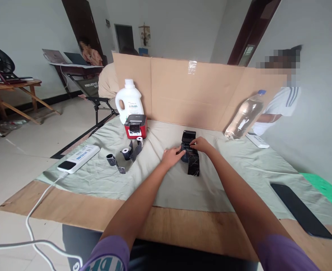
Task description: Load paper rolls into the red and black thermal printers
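Note:
A small dark label printer [184, 156] stands on the cloth in front of me with its lid [189, 136] raised. My left hand [171, 156] holds the printer's left side, its fingers and thumb against the casing. From the printer's front a black label strip [193, 165] hangs down onto the cloth. At the strip's upper end, by the opening under the lid, the closed fingertips of my right hand [199, 144] grip its edge. The inside of the printer is mostly hidden by my fingers.
Left are loose label rolls [126, 153], a red-and-black printer [136, 127], a white jug [130, 101] and a power strip [78, 159]. Right are a leaning water bottle [245, 114] and a phone [301, 210]. A cardboard screen [194, 94] stands behind; people sit beyond.

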Tool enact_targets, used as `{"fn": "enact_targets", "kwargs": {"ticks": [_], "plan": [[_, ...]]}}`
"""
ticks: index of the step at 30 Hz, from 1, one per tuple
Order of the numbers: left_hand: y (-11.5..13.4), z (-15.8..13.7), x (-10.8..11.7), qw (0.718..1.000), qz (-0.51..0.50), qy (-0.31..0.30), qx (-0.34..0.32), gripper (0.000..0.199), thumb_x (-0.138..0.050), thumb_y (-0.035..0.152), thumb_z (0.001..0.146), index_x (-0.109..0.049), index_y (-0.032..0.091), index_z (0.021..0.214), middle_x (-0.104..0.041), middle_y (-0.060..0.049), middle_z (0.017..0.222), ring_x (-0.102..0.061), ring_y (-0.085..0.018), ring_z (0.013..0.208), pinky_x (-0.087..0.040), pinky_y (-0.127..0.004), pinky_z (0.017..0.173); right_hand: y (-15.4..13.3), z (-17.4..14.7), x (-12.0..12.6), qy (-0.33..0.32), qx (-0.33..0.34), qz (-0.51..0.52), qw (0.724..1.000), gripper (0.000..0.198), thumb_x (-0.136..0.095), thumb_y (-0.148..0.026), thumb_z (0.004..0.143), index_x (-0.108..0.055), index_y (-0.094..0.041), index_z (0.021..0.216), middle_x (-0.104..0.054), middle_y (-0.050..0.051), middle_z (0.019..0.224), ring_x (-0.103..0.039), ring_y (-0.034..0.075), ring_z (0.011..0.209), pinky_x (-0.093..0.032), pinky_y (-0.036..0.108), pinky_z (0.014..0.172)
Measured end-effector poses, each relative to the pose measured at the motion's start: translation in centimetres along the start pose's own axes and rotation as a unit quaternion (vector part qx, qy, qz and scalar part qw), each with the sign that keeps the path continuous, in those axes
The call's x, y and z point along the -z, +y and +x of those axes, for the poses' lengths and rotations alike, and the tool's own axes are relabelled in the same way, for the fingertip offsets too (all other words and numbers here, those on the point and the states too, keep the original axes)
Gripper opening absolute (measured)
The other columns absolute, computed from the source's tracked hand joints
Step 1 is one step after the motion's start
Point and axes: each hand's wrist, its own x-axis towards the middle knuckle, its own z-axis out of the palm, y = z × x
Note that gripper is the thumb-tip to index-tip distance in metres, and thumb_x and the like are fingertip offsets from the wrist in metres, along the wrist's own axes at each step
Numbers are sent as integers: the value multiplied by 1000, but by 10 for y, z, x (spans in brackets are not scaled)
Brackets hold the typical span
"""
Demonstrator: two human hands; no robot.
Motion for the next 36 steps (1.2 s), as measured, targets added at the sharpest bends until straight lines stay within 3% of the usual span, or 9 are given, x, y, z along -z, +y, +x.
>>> {"fn": "enact_targets", "kwargs": {"ticks": [5,11,14,17,20,24,27,32,36], "plan": [[-3,1,-3,1000,-4,8,-6,56,-41,58,98,-60,25,139,-71,-7,110,-64,-28,112,-39,-43,107,-12,14,4,-58,-12,-18,998,13,-79,-13,58,-74,-23,63,-66,2,65,-63,23,75,-52,36,76],[-11,5,-5,997,-70,31,-20,48,-49,52,96,-67,24,130,-73,-7,105,-67,-25,98,-46,-39,100,-22,3,27,-1,6,-27,1000,22,-76,-17,59,-69,-20,80,-68,4,85,-62,23,82,-51,36,78],[-18,11,5,972,-211,99,-39,37,-50,38,96,-73,19,117,-72,-9,116,-65,-22,103,-48,-33,95,-36,-9,41,37,21,41,998,29,-71,-21,67,-63,-19,94,-67,5,95,-62,21,79,-49,33,72],[-20,15,26,931,-328,158,-28,36,-47,37,97,-75,15,97,-70,-10,121,-65,-19,97,-51,-31,88,-60,-19,41,11,69,132,989,30,-67,-24,72,-57,-21,100,-66,3,95,-62,19,77,-48,30,67],[-17,11,47,910,-379,165,-33,43,-47,47,97,-74,15,91,-73,-9,103,-62,-15,78,-50,-28,77,-90,-24,29,-3,128,157,979,26,-65,-24,74,-56,-22,98,-65,1,90,-60,18,74,-46,29,67],[-13,-8,64,897,-391,200,-44,45,-61,59,87,-71,16,96,-60,0,70,-52,-14,67,-44,-26,65,-121,-29,11,-26,191,178,965,24,-64,-26,77,-58,-23,99,-65,1,91,-58,18,75,-45,31,72],[-15,-22,68,893,-392,218,-34,46,-62,61,85,-70,16,95,-56,1,70,-48,-13,66,-41,-26,63,-130,-31,5,-55,209,221,951,24,-65,-30,79,-61,-22,101,-65,1,93,-59,19,79,-46,32,74],[-17,-30,72,904,-374,204,-49,54,-67,59,81,-62,19,117,-46,5,65,-46,-12,64,-41,-25,66,-128,-34,3,-51,193,289,936,26,-65,-37,82,-64,-19,101,-65,1,83,-59,18,77,-45,30,72],[-17,-36,75,927,-310,201,-60,52,-71,51,80,-61,21,120,-55,2,76,-52,-14,69,-44,-26,70,-127,-38,7,-66,187,306,931,28,-60,-44,88,-66,-18,94,-65,1,77,-56,15,67,-43,28,65]]}}
